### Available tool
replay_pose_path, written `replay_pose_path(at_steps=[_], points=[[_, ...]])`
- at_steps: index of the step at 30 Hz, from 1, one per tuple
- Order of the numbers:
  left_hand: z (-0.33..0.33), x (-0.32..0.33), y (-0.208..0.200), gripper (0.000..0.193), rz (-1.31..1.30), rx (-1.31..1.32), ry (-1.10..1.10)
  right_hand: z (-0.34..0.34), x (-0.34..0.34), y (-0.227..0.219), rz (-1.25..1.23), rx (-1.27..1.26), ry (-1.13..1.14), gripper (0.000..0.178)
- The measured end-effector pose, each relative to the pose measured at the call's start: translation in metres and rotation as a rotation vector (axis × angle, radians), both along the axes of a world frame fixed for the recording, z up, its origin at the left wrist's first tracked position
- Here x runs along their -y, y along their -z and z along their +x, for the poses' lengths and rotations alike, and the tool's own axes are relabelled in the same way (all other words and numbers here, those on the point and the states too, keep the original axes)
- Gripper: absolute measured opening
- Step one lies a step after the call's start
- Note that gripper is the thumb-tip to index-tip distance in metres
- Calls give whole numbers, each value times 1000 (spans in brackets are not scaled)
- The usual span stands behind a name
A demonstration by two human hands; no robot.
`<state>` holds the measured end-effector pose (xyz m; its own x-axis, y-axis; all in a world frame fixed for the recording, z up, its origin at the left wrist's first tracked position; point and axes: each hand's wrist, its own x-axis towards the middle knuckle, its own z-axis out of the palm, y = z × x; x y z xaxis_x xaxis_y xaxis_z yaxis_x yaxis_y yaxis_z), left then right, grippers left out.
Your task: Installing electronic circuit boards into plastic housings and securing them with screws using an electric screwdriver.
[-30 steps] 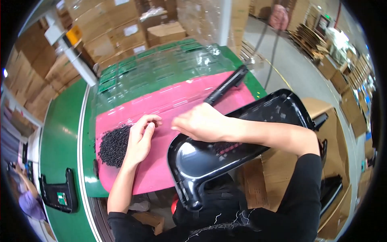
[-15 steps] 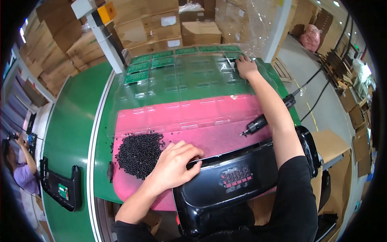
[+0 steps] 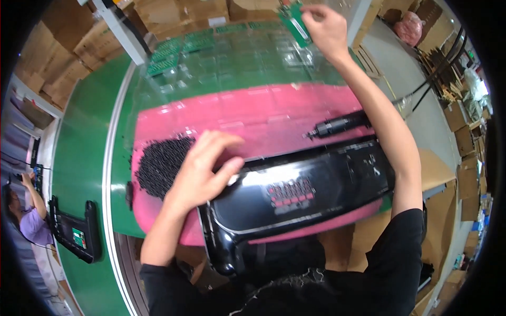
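My right hand [image 3: 328, 32] is raised at the far side of the table, pinching a green circuit board [image 3: 296, 27] that hangs tilted from the fingers. A glossy black plastic housing [image 3: 258, 203] with a row of small slots lies across the near edge of the pink mat [image 3: 263, 118]. My left hand [image 3: 203, 171] is at the housing's far left corner, thumb beside its edge and fingers apart over the mat. To its left is a pile of small black parts [image 3: 162, 167], each too small to make out.
Clear plastic trays [image 3: 221, 87] span the back, with several green boards [image 3: 164, 57] in them. A black electric screwdriver [image 3: 337, 126] lies on the mat near my right forearm. On the green strip at left sits another black housing [image 3: 76, 229]; beyond is a person [image 3: 34, 218].
My right hand has lifted a circuit board out of the tray, up and away. The left hand's fingers have loosened at the housing's corner. The whole view has shifted.
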<state>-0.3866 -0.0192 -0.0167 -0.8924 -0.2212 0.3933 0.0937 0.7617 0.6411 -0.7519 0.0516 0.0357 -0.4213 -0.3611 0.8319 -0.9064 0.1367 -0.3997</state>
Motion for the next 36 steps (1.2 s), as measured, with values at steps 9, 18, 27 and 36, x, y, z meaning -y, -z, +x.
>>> replay_pose_path(at_steps=[9,18,27,36], points=[[-3,-24,-26,71,-377,-344,-43,180,-104,-20,463,133,-649,17],[-6,-3,-34,70,-271,-338,241,185,-154,-3,545,300,-309,21],[14,8,-1,73,-158,22,305,208,-174,31,518,731,-518,40],[5,-2,1,60,-134,314,354,196,-172,54,789,534,-519,57]])
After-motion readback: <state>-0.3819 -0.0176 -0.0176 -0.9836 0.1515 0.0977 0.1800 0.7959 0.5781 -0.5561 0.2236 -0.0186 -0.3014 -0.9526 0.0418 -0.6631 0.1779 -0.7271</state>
